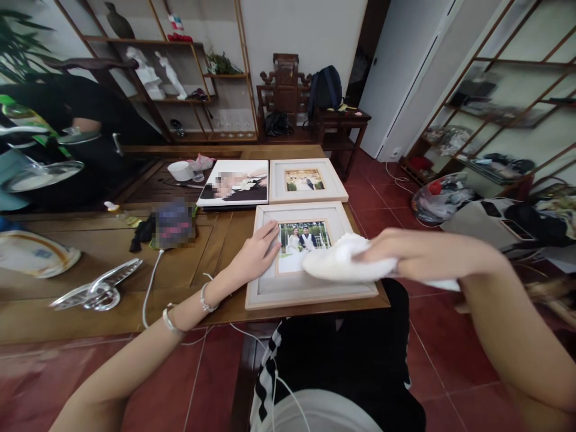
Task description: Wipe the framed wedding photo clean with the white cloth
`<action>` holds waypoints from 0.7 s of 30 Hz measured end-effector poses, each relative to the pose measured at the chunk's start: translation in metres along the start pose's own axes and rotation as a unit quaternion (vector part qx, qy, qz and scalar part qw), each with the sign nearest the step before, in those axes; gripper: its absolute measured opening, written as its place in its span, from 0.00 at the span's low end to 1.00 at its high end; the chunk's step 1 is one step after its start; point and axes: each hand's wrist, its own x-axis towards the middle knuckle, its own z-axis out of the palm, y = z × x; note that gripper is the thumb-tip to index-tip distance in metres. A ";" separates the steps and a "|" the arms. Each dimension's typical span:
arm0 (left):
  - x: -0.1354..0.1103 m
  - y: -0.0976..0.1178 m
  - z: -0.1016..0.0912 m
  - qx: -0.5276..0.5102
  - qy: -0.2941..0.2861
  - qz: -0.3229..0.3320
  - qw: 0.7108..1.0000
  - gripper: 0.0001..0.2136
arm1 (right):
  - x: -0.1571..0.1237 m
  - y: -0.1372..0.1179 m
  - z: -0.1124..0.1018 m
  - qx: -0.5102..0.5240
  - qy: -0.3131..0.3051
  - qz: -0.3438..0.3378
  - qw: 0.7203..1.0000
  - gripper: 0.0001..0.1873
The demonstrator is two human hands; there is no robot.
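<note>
A picture frame (310, 294) with a wide pale border lies flat at the table's near edge, a wedding photo (308, 237) in its middle. My left hand (258, 255) rests on the frame's left side, fingers stretched out towards the photo's edge. Bunched in my right hand (405, 255) is a white cloth (339, 261), held over the right part of the frame and covering the photo's lower right corner. Motion blurs the right hand a little. Behind this frame lie a second framed photo (330, 174) and a white-and-black photo panel (243, 174).
On the wooden table (225, 240) to the left stand a silver ornament (99, 288), a pixelated dark item (173, 225) with a white cable, and a white cup (180, 171). A person in black (103, 102) sits at the far left. Shelves (517, 90) line the right wall.
</note>
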 end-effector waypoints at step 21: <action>0.003 0.003 -0.004 -0.011 -0.019 -0.001 1.000 0.14 | 0.174 -0.031 0.072 -0.173 0.099 -0.141 0.970 0.24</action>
